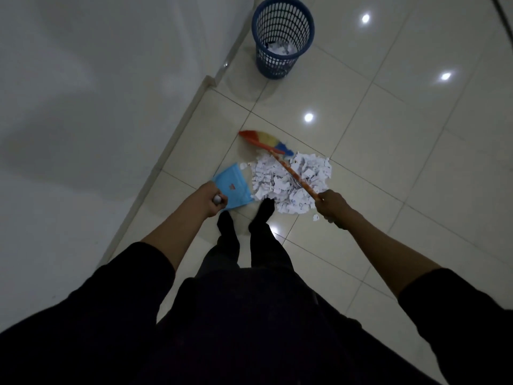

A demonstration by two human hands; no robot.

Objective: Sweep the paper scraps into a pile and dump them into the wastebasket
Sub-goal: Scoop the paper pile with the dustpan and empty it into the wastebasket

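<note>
1. Head view: left hand [215, 200] curled round the dustpan [231, 186] handle, pan mouth set against the scraps [291, 182], likely to catch them.
2. Right hand [331, 205] gripping the broom [280, 159] stick; bristles beyond the pile, probably for pulling it panward.
3. Scraps heaped between both hands, near the feet.
4. Wastebasket [283, 37] well apart by the wall, some paper inside.

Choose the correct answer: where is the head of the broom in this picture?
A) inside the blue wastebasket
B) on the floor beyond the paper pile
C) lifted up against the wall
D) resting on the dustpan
B: the broom head lies on the floor tiles on the far side of the paper pile, apart from the dustpan and the wastebasket.
</note>
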